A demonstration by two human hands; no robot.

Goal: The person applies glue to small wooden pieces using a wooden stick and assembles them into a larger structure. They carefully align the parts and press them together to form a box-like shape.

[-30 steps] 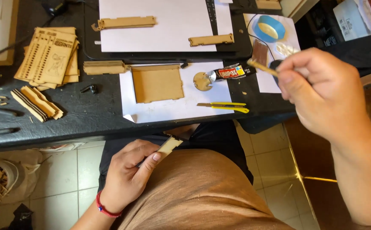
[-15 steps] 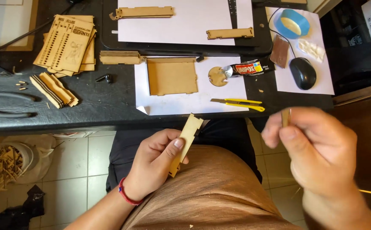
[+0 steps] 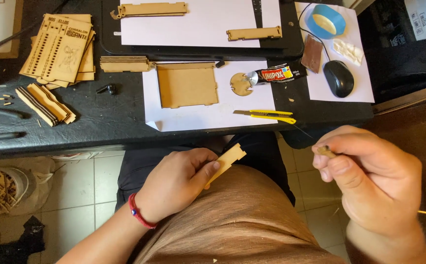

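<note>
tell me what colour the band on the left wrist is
Red, with a small blue bead; the wristband shows clearly in the head view.

1. The right hand (image 3: 369, 183), up over the desk by the mouse a second ago, now hangs low off the desk's near edge, pinching a thin stick (image 3: 326, 151).
2. The left hand (image 3: 176, 183) tilts its notched wooden strip (image 3: 226, 162) flatter than half a second ago, the notched end pointing up-right.

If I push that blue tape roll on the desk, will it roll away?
Probably not: the blue tape roll lies flat on white paper, so it would likely slide. Its hollow ring shape suggests it is light. Stood on edge, it could roll.
</note>
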